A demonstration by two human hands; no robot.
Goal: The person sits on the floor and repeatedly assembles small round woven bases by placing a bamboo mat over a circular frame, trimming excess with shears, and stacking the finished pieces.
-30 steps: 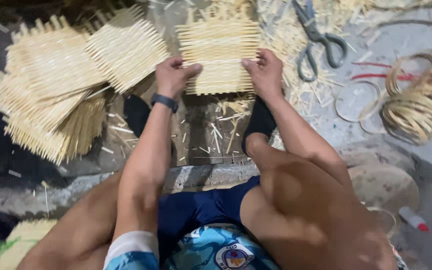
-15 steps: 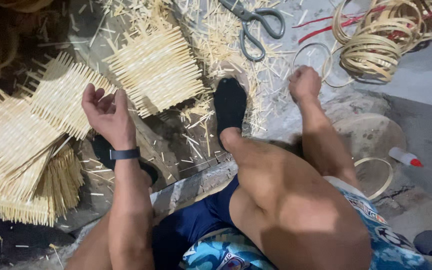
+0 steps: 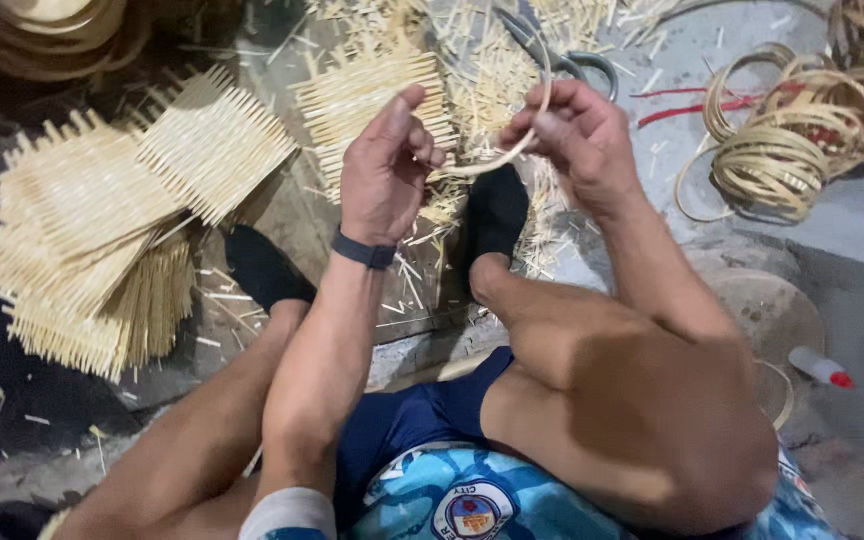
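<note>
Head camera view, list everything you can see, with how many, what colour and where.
Thin bent strip: one, pale tan, held between both hands, curving up past the right hand.
Woven mats: a stack plus two loose ones, straw yellow, left and top centre of the floor.
Scissors: one pair, grey metal, top centre, partly behind the strip.
Coiled strips: one bundle, tan, upper right.
Red strips: about two, red, beside the coils.
Small tube: one, white with red cap, right edge.
Offcuts: many, pale, scattered around the feet.
Wristband: one, dark, left wrist.
Socks: two, black.
Left hand: pinching the strip.
Right hand: gripping the strip.
</note>
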